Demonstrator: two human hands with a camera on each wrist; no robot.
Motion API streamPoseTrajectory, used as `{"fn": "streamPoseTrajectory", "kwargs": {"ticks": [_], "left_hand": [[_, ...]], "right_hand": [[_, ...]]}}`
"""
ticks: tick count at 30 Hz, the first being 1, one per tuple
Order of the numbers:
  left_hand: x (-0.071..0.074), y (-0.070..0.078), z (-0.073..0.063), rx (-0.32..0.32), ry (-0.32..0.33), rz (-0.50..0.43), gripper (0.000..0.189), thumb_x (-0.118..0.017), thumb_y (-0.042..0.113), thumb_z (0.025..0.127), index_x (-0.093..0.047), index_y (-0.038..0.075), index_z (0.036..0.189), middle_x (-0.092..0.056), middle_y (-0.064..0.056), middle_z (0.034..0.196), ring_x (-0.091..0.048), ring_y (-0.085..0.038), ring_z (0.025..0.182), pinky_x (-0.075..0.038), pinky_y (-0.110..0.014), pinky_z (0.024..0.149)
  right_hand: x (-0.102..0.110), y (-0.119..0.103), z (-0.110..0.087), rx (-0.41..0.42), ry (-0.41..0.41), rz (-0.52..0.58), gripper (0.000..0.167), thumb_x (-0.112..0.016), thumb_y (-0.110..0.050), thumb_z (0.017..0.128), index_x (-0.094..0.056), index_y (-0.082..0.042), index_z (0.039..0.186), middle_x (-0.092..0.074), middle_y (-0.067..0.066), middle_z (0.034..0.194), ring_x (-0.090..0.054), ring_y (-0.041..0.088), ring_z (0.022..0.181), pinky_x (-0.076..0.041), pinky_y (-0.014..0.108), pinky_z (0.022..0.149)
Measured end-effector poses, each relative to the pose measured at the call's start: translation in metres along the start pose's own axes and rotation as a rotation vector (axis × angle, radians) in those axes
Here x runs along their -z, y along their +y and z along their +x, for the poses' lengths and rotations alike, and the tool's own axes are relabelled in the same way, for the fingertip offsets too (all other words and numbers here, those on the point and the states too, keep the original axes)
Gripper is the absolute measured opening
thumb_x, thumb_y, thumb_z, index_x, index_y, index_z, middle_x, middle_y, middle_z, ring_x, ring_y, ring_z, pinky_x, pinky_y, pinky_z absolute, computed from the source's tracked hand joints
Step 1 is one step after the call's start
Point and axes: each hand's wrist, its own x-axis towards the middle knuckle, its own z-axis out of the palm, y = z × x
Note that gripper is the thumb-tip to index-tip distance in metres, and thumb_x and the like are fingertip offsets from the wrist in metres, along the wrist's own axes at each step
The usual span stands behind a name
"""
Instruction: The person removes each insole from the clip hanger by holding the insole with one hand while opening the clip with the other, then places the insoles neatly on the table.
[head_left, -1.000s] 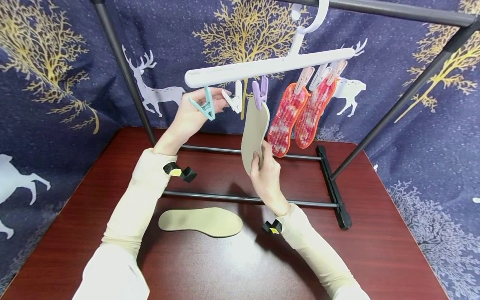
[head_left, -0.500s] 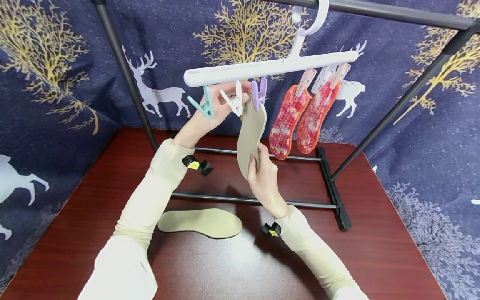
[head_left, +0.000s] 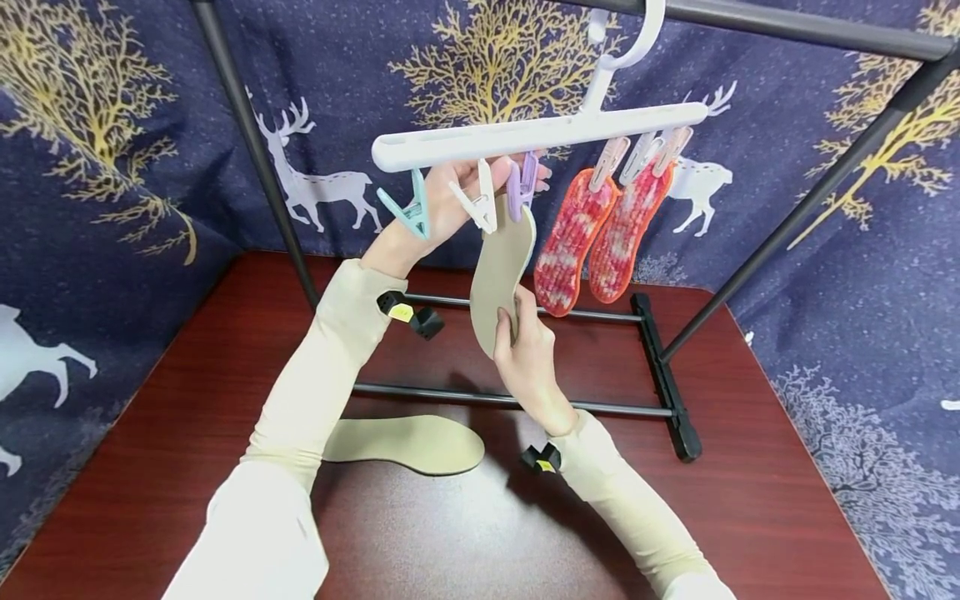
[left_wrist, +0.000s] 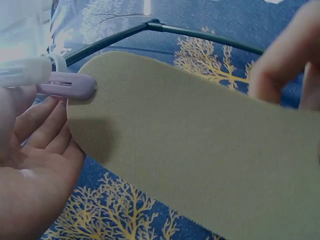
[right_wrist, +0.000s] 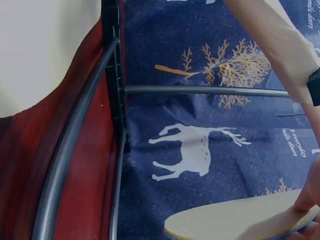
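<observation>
A beige insole (head_left: 495,267) hangs tilted from a purple clothespin (head_left: 515,190) below a white hanger (head_left: 480,143). My right hand (head_left: 531,358) grips the insole's lower part by its edge, thumb on the near face. My left hand (head_left: 444,202) reaches behind the teal clothespin (head_left: 414,208) and white clothespin (head_left: 486,200), its thumb and fingers around the purple one. In the left wrist view the purple clothespin (left_wrist: 75,86) bites the insole's (left_wrist: 180,135) rounded end, beside the left hand (left_wrist: 42,185). The insole (right_wrist: 235,220) shows a yellow and blue edge in the right wrist view.
Two red knitted insoles (head_left: 576,242) hang from clothespins on the hanger's right. A second beige insole (head_left: 420,442) lies on the dark red table (head_left: 465,533), partly behind the left sleeve. A black rack (head_left: 667,367) stands around the work, before a patterned blue cloth (head_left: 862,350).
My left hand has moved right behind the teal and white clothespins to the purple one. The right hand still holds the insole, shifted only slightly left.
</observation>
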Motion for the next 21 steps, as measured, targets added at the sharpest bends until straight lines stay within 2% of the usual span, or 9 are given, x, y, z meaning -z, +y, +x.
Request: {"fn": "streamPoseTrajectory", "kwargs": {"ticks": [4,6,10,13,16,21], "left_hand": [[-0.0013,0.0067,-0.0022,0.003,0.022,-0.003,0.037,-0.045,0.0,0.097,-0.05,-0.008,0.132,-0.069,-0.012,0.115,-0.064,-0.02,0.113,-0.045,-0.034,0.104],[-0.0021,0.0088,-0.0014,-0.036,-0.01,-0.015,0.036,-0.045,-0.002,0.095,-0.052,-0.01,0.13,-0.07,-0.011,0.108,-0.066,-0.023,0.108,-0.046,-0.037,0.103],[-0.0034,0.0078,-0.0003,-0.026,0.018,-0.057,0.036,-0.048,-0.003,0.093,-0.054,-0.01,0.127,-0.07,-0.001,0.103,-0.065,-0.017,0.105,-0.046,-0.033,0.102],[-0.0047,0.0052,0.0023,-0.036,-0.001,-0.098,0.035,-0.048,-0.003,0.092,-0.055,-0.011,0.126,-0.071,0.0,0.099,-0.066,-0.018,0.103,-0.046,-0.037,0.102],[-0.0063,0.0028,0.0063,-0.069,-0.054,-0.125,0.035,-0.044,-0.005,0.093,-0.053,-0.015,0.125,-0.073,-0.007,0.097,-0.069,-0.03,0.099,-0.048,-0.047,0.1],[-0.0069,-0.0003,0.0062,-0.069,0.05,-0.069,0.028,-0.045,-0.004,0.095,-0.058,-0.013,0.119,-0.073,-0.002,0.092,-0.07,-0.022,0.091,-0.053,-0.039,0.09]], "right_hand": [[0.0024,0.0001,-0.0001,0.005,-0.001,0.003,0.028,-0.055,0.001,0.093,-0.049,0.001,0.121,-0.069,0.021,0.098,-0.07,0.03,0.08,-0.056,0.043,0.063],[0.0029,0.0001,0.0001,0.006,0.004,0.005,0.028,-0.055,0.001,0.093,-0.049,0.002,0.12,-0.069,0.021,0.097,-0.07,0.03,0.079,-0.055,0.043,0.062],[0.0036,-0.0002,0.0004,0.007,0.012,0.003,0.028,-0.056,0.001,0.093,-0.05,0.002,0.12,-0.069,0.021,0.095,-0.07,0.03,0.078,-0.055,0.042,0.061],[0.004,-0.0001,0.0001,0.009,0.017,0.0,0.028,-0.056,0.001,0.092,-0.05,0.002,0.119,-0.069,0.021,0.094,-0.07,0.03,0.077,-0.055,0.042,0.06],[0.0047,0.0006,-0.0003,0.008,0.02,0.003,0.027,-0.056,0.001,0.092,-0.05,0.002,0.119,-0.069,0.021,0.093,-0.07,0.03,0.076,-0.054,0.042,0.059],[0.006,0.0035,-0.0012,-0.007,0.018,0.013,0.026,-0.056,0.002,0.092,-0.052,0.001,0.117,-0.07,0.022,0.095,-0.07,0.03,0.077,-0.055,0.043,0.061]]}}
